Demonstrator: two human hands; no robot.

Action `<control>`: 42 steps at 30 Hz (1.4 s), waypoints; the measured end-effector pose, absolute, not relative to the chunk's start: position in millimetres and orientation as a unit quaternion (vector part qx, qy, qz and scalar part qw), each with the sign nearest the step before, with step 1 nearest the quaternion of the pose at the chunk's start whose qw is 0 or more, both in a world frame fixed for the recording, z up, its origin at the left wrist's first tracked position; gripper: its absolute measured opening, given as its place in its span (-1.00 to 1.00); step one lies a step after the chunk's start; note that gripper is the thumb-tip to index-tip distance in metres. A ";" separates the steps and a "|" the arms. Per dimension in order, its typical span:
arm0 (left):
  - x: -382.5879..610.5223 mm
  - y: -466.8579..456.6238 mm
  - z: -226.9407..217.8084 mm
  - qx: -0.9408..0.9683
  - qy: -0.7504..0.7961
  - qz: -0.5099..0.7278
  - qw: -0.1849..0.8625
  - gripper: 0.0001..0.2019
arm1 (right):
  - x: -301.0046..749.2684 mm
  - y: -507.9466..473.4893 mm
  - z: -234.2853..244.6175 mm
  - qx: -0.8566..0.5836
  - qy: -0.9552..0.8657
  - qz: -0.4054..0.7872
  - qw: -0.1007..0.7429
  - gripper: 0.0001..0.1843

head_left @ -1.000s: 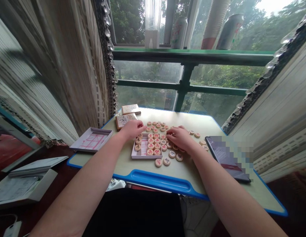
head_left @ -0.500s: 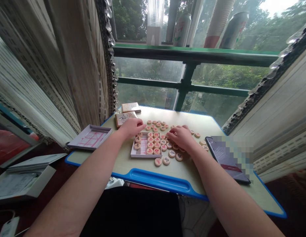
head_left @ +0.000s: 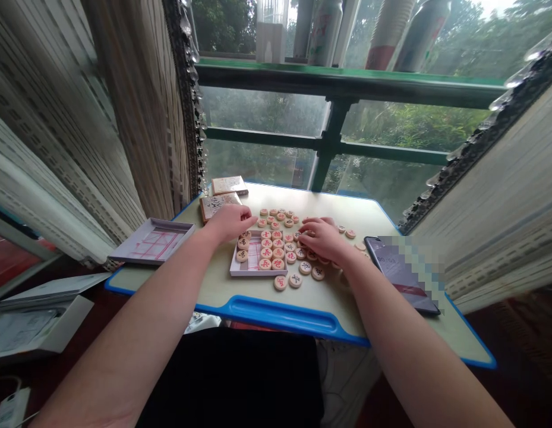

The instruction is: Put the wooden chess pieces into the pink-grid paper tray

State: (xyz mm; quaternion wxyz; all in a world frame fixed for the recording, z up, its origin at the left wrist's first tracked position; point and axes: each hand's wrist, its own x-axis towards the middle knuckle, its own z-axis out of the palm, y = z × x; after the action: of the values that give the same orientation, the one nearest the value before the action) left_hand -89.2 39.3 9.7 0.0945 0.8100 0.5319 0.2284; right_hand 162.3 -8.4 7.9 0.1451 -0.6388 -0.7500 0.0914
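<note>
Round wooden Chinese chess pieces (head_left: 305,268) with red or black characters lie loosely on the table. A shallow box tray (head_left: 255,272) holds red-marked pieces in two columns on its right and a few black-marked ones along its left side. Just above the tray's back left corner is my left hand (head_left: 235,221), its fingers bent and pressed together; whatever they hold, if anything, is hidden. My right hand (head_left: 321,236) lies over the loose pieces right of the tray. Its fingers are curled with the tips among the pieces, and I cannot see what is under them.
The table (head_left: 342,202) has a blue edge and a blue front trough (head_left: 280,318). A second shallow box half (head_left: 155,241) sits at the left edge. Two small printed boxes (head_left: 229,185) stand at the back left. A phone-like device (head_left: 398,273) lies at the right.
The whole view has shifted slightly, so the table appears a little higher and further left. My right fingers have moved slightly among the loose pieces; my left hand stays by the tray's back left corner.
</note>
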 end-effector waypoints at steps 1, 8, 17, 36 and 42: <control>-89.2 39.3 9.6 0.810 0.532 0.227 0.093 -0.65 | 161.5 -8.4 7.9 -0.643 -0.745 0.096 0.151 -0.72; -90.0 40.3 8.3 0.814 0.531 0.223 0.080 -0.65 | 159.3 -10.5 7.3 -0.654 -0.713 0.138 0.212 -0.78; -89.7 39.6 8.1 0.815 0.533 0.213 0.083 -0.64 | 166.5 -9.9 10.3 -0.679 -0.655 0.229 0.239 -0.71; -89.6 40.8 6.3 0.815 0.538 0.203 0.071 -0.64 | 171.9 -10.8 15.2 -0.689 -0.700 0.048 0.183 -0.66; -89.3 39.4 7.1 0.823 0.532 0.182 0.084 -0.63 | 201.4 -4.5 18.7 -0.761 -0.608 0.016 0.228 -0.54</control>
State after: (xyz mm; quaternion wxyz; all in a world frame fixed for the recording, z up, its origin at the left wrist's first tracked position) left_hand -89.3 39.4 7.1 0.0844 0.8227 0.5320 0.1818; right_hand 201.4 -4.5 18.7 0.2281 -0.7606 -0.6076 0.0163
